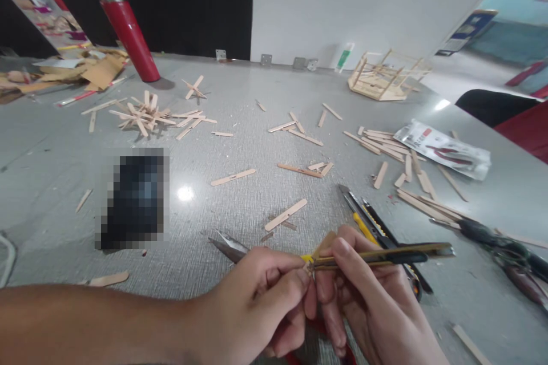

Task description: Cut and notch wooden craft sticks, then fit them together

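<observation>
My left hand (261, 302) and my right hand (363, 302) meet at the bottom centre, low over the grey table (51, 154). The left hand's fingers are pinched shut on a small wooden stick piece (324, 242). In my right hand is a yellow utility knife (385, 256), gripped shut, with its front end against that piece and its body pointing right. Metal tool tips (229, 246) poke out from behind the left hand. Red handles (321, 356) show below the hands.
A second utility knife (362, 211) lies just beyond my right hand. Loose craft sticks (145, 114) are scattered over the table. A red flask (128, 34), cardboard scraps (92, 68), a stick structure (381, 77), a packaged tool (443, 148) and a dark tool (505, 251) stand around.
</observation>
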Tool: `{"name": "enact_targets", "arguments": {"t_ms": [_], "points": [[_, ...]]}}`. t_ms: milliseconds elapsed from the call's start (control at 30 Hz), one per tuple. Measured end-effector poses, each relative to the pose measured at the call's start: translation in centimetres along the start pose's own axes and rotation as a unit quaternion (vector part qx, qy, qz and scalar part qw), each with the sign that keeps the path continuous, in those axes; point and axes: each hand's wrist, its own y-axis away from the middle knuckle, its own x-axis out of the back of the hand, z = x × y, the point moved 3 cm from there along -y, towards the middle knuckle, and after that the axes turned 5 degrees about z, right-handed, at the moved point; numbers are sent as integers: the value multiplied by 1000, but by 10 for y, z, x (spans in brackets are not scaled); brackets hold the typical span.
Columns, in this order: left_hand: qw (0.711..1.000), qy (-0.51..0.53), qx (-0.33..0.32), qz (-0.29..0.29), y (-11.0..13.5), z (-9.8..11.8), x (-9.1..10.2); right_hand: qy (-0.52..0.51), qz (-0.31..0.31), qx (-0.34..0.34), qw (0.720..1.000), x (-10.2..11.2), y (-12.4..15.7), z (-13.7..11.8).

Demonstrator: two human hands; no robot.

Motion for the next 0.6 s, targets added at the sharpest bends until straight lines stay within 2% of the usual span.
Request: {"name": "enact_targets", "arguments": {"t_ms": [67,200,333,433,533,600], "points": [[1000,-14,-1,-2,0,2,0,7,-1,-3,1000,2,-1,3],[1000,-23,-10,0,0,6,0,6,48,-25,999,5,1,6],[999,-39,-26,4,2,9,-1,8,130,47,990,14,4,-9],[988,-135,-74,21,5,14,-1,72,185,111,974,19,9,-24],[957,-263,-114,34,7,22,1,141,193,149,959,14,16,-30],[943,-306,-127,36,8,27,2,172,199,167,950,7,21,-30]]}}
